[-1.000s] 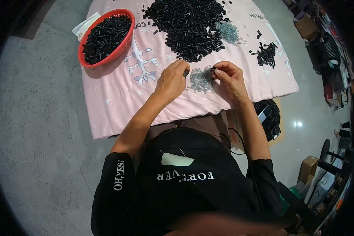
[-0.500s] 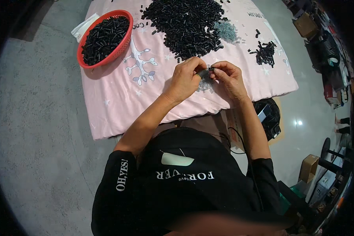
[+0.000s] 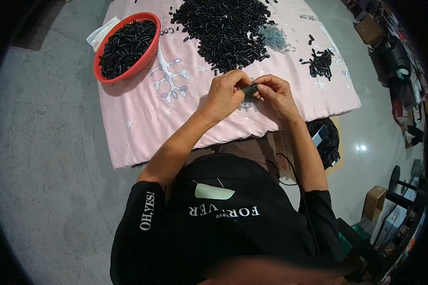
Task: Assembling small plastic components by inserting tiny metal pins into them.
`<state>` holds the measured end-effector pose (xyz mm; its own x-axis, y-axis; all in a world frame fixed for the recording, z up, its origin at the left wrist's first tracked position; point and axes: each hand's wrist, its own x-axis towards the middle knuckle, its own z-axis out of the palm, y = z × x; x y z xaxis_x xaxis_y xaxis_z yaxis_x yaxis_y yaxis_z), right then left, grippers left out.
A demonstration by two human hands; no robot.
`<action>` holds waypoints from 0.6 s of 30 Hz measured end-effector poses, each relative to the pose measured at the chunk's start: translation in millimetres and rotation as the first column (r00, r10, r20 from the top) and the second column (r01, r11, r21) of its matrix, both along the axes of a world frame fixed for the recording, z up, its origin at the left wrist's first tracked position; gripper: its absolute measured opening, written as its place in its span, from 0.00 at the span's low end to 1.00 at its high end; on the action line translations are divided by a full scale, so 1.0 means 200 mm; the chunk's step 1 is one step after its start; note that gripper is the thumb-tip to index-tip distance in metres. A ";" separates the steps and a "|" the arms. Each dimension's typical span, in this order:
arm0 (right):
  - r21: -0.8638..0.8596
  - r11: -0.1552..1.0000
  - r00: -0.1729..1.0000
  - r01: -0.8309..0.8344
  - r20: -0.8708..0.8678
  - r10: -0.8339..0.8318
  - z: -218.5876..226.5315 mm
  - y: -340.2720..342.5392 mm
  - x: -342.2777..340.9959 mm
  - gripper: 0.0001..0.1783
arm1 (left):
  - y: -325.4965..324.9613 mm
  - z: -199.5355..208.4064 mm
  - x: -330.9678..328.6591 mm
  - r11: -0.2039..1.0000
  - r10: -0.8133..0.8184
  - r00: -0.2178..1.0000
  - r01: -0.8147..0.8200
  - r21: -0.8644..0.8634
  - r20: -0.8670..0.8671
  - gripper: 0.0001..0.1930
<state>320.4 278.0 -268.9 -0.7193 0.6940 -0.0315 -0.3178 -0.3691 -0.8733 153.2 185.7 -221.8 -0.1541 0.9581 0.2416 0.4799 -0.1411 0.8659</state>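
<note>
Dark-grey cylindrical piece [image 3: 248,91] pinched in my left hand [image 3: 223,93] — my right hand [image 3: 277,96] grips a small black piece [image 3: 254,86] at its end — above pink printed cloth [image 3: 128,147].

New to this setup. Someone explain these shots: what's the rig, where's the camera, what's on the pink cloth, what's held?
No robot here, just bare hands: left hand and right hand. One head-worn fisheye camera looks down, so edges bend; picture left is the wearer's left.

On the pink cloth: a large pile of small black cylindrical pieces, a smaller black pile to the right, a red plastic basket full of similar pieces, and two heaps of tiny clear pieces, a far heap and a near heap partly hidden by the hands.

Between the hands is a dark item. The right seems to pinch it; the left's grip is unclear.
</note>
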 end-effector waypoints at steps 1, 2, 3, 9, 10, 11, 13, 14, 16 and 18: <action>0.001 1.000 1.000 -0.002 -0.002 0.002 0.00 0.00 -0.01 0.07 | 0.00 -0.03 -0.02 1.000 0.011 0.996 -0.009 -0.021 0.085 0.11; -0.010 1.000 1.000 0.003 -0.030 -0.003 0.00 0.00 -0.01 0.07 | 0.00 -0.06 -0.04 0.999 0.021 0.985 -0.014 -0.045 0.169 0.12; -0.022 1.000 0.998 0.007 -0.059 -0.008 0.00 0.00 -0.01 0.07 | 0.00 -0.08 -0.09 0.996 0.077 0.978 -0.066 -0.063 0.192 0.11; -0.101 0.995 0.988 0.011 -0.151 -0.026 -0.01 0.03 -0.01 0.07 | -0.05 -0.16 -0.34 0.949 0.304 0.935 -0.314 -0.026 -0.182 0.09; -0.102 0.995 0.988 0.008 -0.151 -0.023 -0.02 0.04 0.00 0.07 | -0.06 -0.16 -0.33 0.953 0.292 0.935 -0.303 -0.027 -0.199 0.09; -0.086 0.996 0.991 0.014 -0.128 -0.025 -0.02 0.04 0.00 0.07 | -0.06 -0.16 -0.31 0.956 0.279 0.936 -0.292 -0.028 -0.216 0.09; -0.070 0.997 0.994 0.018 -0.104 -0.025 -0.03 0.04 0.00 0.07 | -0.06 -0.17 -0.28 0.963 0.246 0.937 -0.266 -0.052 -0.246 0.08; -0.083 0.996 0.992 0.014 -0.121 -0.024 -0.03 0.04 0.00 0.07 | -0.06 -0.17 -0.26 0.963 0.235 0.929 -0.262 -0.059 -0.285 0.08; -0.095 0.995 0.990 0.013 -0.137 -0.026 -0.03 0.04 0.00 0.07 | -0.07 -0.16 -0.25 0.965 0.222 0.920 -0.255 -0.066 -0.322 0.08; -0.091 0.995 0.994 0.029 -0.102 -0.038 -0.03 0.03 -0.01 0.07 | -0.08 -0.15 -0.25 0.973 0.172 0.879 -0.222 -0.062 -0.444 0.09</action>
<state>318.7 283.2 -274.5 -0.6984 0.7154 -0.0209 -0.4186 -0.4320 -0.7989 103.2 170.6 -251.5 -0.2462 0.9428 0.2246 0.8183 0.0780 0.5695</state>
